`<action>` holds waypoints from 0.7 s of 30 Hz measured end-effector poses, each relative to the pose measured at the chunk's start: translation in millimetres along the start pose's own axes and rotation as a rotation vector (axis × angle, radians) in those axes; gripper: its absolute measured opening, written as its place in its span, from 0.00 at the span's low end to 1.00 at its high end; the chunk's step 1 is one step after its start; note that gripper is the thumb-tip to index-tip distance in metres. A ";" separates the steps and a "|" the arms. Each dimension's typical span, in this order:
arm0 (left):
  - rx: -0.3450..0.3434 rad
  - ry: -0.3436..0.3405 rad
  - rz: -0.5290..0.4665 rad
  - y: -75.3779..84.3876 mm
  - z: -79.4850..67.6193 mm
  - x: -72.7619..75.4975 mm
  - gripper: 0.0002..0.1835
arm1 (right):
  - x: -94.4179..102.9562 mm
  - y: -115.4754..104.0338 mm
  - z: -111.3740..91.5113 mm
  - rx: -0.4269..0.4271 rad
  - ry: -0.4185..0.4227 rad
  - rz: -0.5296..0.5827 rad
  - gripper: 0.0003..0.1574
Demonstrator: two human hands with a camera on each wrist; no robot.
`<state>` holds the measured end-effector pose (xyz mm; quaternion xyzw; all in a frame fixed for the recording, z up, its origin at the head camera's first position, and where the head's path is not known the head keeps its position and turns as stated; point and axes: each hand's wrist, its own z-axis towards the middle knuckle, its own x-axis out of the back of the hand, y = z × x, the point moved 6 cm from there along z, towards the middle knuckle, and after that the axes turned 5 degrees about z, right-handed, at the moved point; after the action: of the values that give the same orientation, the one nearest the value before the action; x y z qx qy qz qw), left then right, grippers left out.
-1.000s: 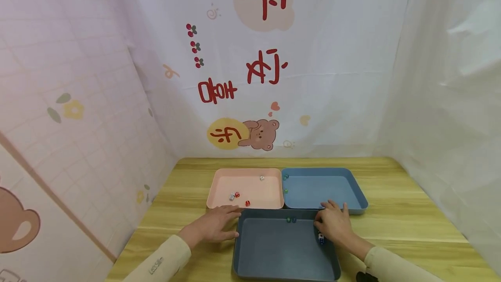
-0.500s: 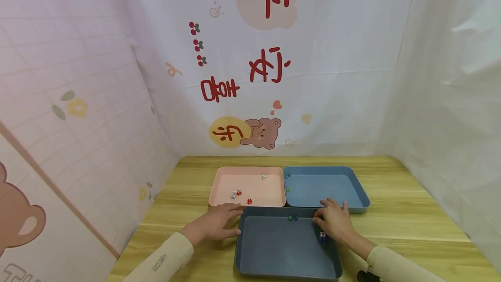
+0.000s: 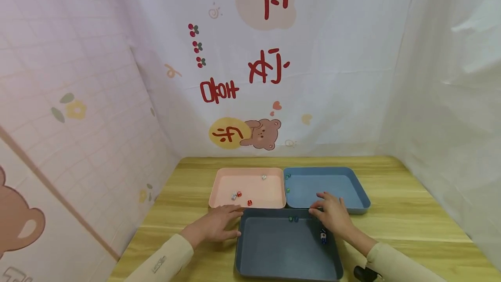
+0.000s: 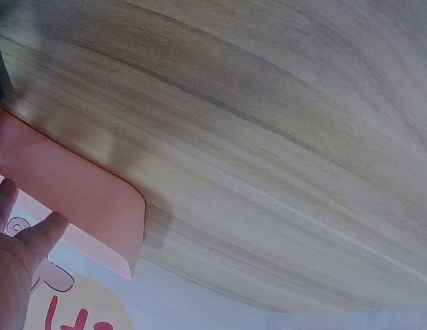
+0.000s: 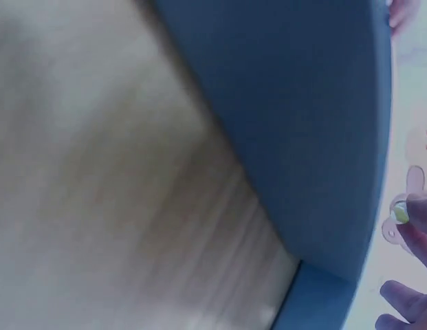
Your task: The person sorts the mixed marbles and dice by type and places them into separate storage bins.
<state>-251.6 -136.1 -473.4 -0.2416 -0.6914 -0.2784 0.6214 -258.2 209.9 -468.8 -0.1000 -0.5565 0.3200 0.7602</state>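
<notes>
My right hand (image 3: 332,216) is raised over the far right corner of the dark grey-blue tray (image 3: 287,249). In the right wrist view its thumb and finger pinch a small yellow-green die (image 5: 400,213), which is hidden in the head view. Beneath that hand, blue-and-white dice (image 3: 323,236) lie by the tray's right wall. A green die (image 3: 291,219) and a dark blue-green die (image 3: 296,219) sit at its far wall. My left hand (image 3: 214,224) has its fingers extended, fingertips right at the tray's left rim.
Behind the dark tray stand a pink tray (image 3: 250,186) with several red and white dice (image 3: 249,203), and a blue tray (image 3: 325,186) with green dice (image 3: 288,190) along its left wall. A printed white curtain (image 3: 336,99) encloses the wooden table (image 3: 411,221).
My right hand has risen slightly and shifted left, away from the blue-and-white dice and towards the far rim. The left hand has stayed at the tray's left side.
</notes>
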 end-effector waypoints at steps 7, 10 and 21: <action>0.008 0.000 -0.012 -0.9 -3.6 -0.7 0.35 | 14.0 6.5 14.2 -0.014 0.024 0.113 0.05; 0.000 0.000 -0.020 0.0 -3.1 -1.6 0.35 | 19.1 17.8 20.3 -0.072 0.010 0.163 0.08; -0.002 0.017 -0.007 0.4 -0.1 -0.6 0.34 | 34.4 43.9 49.4 -0.193 0.015 0.218 0.18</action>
<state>-251.2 -135.8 -474.0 -0.2373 -0.6866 -0.2836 0.6260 -313.6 254.4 -446.3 -0.2352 -0.5648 0.3449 0.7118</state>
